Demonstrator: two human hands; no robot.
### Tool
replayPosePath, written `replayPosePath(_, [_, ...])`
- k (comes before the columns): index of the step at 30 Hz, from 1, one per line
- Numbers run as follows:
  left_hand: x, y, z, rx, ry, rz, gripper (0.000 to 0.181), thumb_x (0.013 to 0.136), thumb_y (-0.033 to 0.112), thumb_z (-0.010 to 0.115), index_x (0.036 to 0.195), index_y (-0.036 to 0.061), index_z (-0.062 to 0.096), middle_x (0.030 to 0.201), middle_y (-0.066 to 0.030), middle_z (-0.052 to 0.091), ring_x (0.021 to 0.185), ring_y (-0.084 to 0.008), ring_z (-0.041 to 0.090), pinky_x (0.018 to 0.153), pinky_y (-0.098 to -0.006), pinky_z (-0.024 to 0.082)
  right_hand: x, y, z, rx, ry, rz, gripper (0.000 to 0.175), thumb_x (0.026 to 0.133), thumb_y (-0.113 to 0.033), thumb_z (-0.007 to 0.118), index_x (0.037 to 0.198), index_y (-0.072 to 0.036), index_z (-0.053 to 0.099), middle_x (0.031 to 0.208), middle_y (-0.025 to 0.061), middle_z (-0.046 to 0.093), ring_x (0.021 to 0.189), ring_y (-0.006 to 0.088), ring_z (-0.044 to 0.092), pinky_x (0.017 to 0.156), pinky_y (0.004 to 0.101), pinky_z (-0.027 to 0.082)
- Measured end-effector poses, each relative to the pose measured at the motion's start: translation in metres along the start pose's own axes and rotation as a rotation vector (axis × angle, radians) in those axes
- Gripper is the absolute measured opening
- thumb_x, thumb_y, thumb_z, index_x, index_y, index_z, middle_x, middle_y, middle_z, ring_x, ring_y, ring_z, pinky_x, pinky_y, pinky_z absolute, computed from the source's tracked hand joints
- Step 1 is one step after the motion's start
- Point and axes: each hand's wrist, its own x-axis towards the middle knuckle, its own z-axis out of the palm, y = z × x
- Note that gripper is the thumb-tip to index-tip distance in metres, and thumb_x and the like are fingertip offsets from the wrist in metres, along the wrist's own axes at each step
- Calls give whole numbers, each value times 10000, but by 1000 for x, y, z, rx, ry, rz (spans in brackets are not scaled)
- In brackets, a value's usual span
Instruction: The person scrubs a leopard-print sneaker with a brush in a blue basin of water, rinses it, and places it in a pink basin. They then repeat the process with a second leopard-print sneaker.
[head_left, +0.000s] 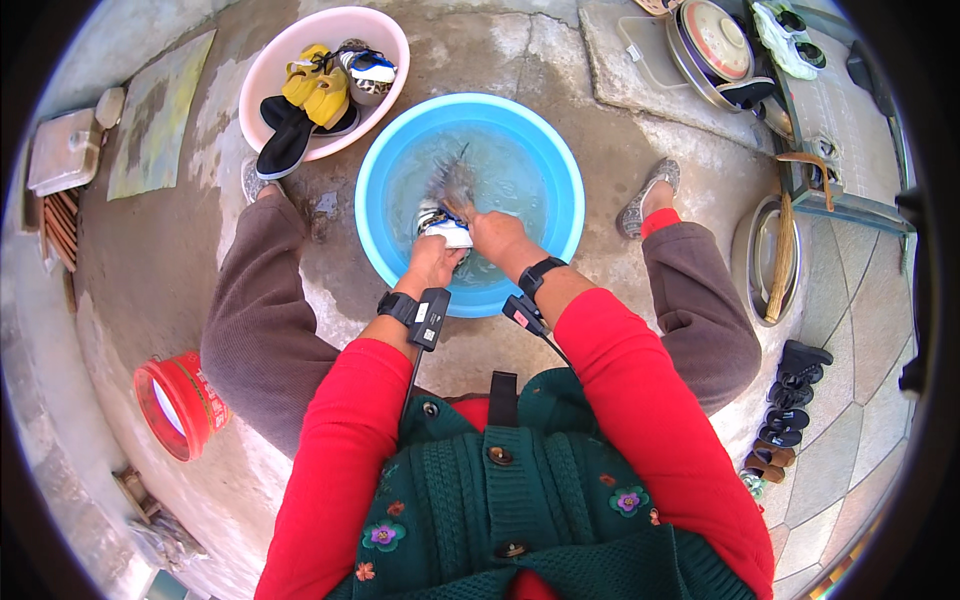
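Note:
A blue plastic basin (469, 306) of cloudy water stands on the ground between my feet. Over the water, my left hand (435, 259) grips a white shoe with dark patterned parts and blue trim (448, 231) near its close end. My right hand (496, 236) is closed around a brownish brush (457, 191), which is blurred and lies against the far part of the shoe. Its handle is mostly hidden by the fingers, and the shoe's far end is covered by the brush.
Beyond the basin to the left, a pink basin (250, 112) holds yellow shoes (319, 86), black shoes (289, 142) and a patterned shoe (367, 67). A red bucket (184, 405) lies left. Several shoes (787, 405) line the right. A metal basin (742, 247) holds a wooden-handled tool (782, 262).

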Motion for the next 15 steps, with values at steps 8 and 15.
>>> replayPosePath(8, [-9, 2, 7, 25, 23, 8, 340, 935, 10, 297, 1251, -26, 415, 1195, -183, 544, 1063, -307, 590, 915, -416, 508, -17, 8, -43, 507, -162, 120, 321, 896, -216, 482, 1145, -104, 651, 952, 178, 683, 865, 364, 647, 805, 432, 505])
replayPosePath(15, [-13, -4, 7, 89, 19, -11, 381, 900, -26, 316, 1257, 22, 439, 1183, -154, 566, 1065, -293, 596, 913, -429, 511, -46, 0, -43, 154, -15, -172, 302, 903, -234, 491, 1127, -123, 660, 843, 158, 679, 770, 339, 652, 697, 443, 519])
